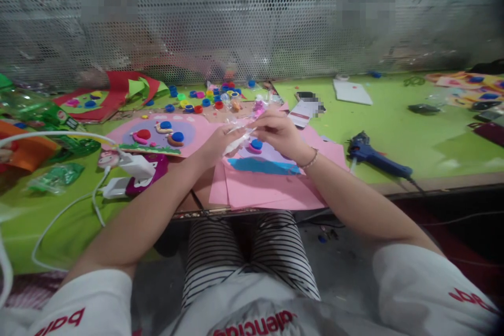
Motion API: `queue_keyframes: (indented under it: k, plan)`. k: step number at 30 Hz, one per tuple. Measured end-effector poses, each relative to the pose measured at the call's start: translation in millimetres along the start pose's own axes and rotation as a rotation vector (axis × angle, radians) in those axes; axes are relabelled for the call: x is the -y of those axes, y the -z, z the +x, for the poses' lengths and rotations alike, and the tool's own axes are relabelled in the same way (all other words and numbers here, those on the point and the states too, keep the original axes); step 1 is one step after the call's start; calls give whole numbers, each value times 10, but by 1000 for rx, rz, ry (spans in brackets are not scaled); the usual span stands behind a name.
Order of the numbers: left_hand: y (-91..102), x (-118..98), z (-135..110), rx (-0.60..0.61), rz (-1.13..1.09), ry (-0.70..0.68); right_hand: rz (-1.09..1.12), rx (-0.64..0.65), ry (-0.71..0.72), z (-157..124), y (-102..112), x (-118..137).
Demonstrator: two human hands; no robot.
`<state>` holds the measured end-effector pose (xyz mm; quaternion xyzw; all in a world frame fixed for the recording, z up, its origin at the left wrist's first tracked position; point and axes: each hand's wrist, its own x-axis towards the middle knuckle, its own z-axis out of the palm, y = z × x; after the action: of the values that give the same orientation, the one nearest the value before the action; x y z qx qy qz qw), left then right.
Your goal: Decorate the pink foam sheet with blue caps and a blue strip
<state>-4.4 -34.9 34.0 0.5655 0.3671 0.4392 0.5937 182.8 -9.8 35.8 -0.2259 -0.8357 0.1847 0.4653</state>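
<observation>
Your left hand [216, 144] is closed on a crumpled white piece [236, 143], while your right hand [280, 134] bends its fingertips in at the piece's upper edge; I cannot tell whether they clamp it. Under your grip lie pink sheets [271, 193] with a blue strip [263, 166]. A snail picture [157, 134] sits just left, bottle caps [207, 102] beyond, a phone [301, 117] beyond to the right, a glue gun [380, 158] farther right; white plugs [139, 167] crowd your left forearm.
</observation>
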Motion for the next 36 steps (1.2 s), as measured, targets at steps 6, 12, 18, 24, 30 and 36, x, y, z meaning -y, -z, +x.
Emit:
queue_keyframes:
  k: [6, 12, 18, 24, 30, 36]
  plan:
    - [21, 62, -3, 72, 30, -35, -53, 70, 93, -30, -87, -68]
    - [50, 58, 21, 6, 112, 13, 13, -113, -79, 21, 61, -45]
    - [149, 84, 104, -192, 391, -46, 231, -491, -377, 144, 262, -302]
    - [335, 47, 93, -313, 1154, -79, 220, -54, -474, 53, 44, -252]
    - [430, -60, -24, -286, 1671, 147, -53, 219, -372, -14, -77, -203]
    - [392, -34, 2, -192, 1648, 58, -131, 384, -128, -68, -253, -145]
